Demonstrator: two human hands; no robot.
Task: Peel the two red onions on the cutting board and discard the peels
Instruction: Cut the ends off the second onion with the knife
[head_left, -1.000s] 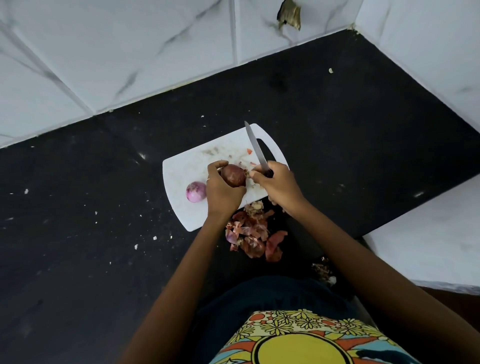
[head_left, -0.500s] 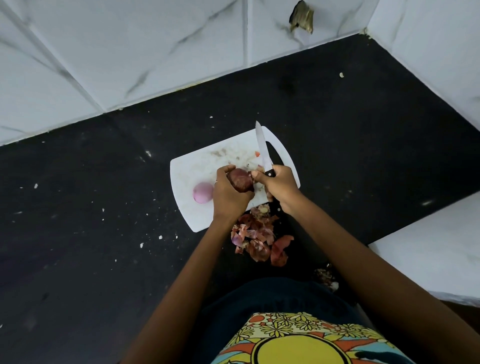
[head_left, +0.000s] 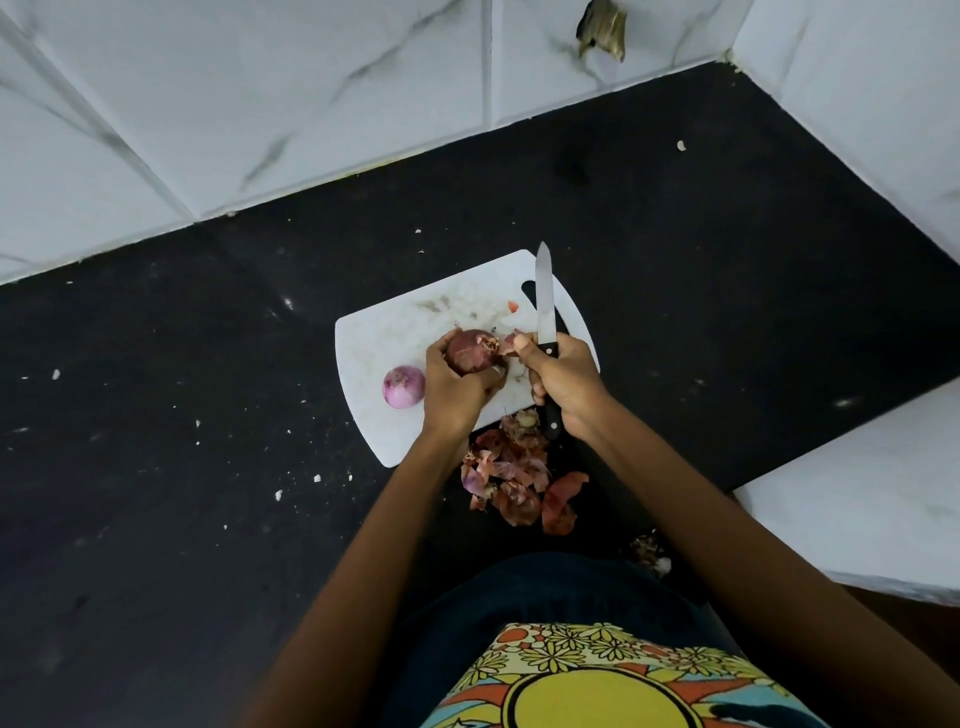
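White plastic cutting board (head_left: 395, 332), rounded corners, slot handle at its far end, lightly stained and scuffed; we record it lying flat on the desk (head_left: 727, 291), a black, matte, speckled surface dotted with pale crumbs.

Item one: unpeeled red onion (head_left: 470, 351), round, dark maroon, dry papery skin, root end ragged. We find it raised just over the board, cupped in the left hand (head_left: 457, 387), whose fingers curl round its underside and near side.

Item two: peeled red onion (head_left: 403, 386), smooth, glossy, pale purple-pink, resting on the board just left of the left hand.

Item three: knife (head_left: 544, 306), narrow steel blade pointing away from us, black riveted handle. The right hand (head_left: 563, 382) has its fingers wrapped round the handle, while its thumb and forefinger pinch a small flap of skin (head_left: 511, 343) at the unpeeled onion's right side. The handle's butt shows below the palm.

Item four: heap of peels (head_left: 511, 478), thin, curled, crinkled, reddish-brown to pink, lying on the desk against the board's near edge, between our two forearms. One larger orange-red shard sits at the heap's right.

Surround: white marble-patterned wall tiles (head_left: 260, 104) with grey veins on two sides; a brown, dried scrap (head_left: 602, 28) stuck to the far tile. A floral yellow-and-orange garment (head_left: 597, 675) shows at the bottom edge.
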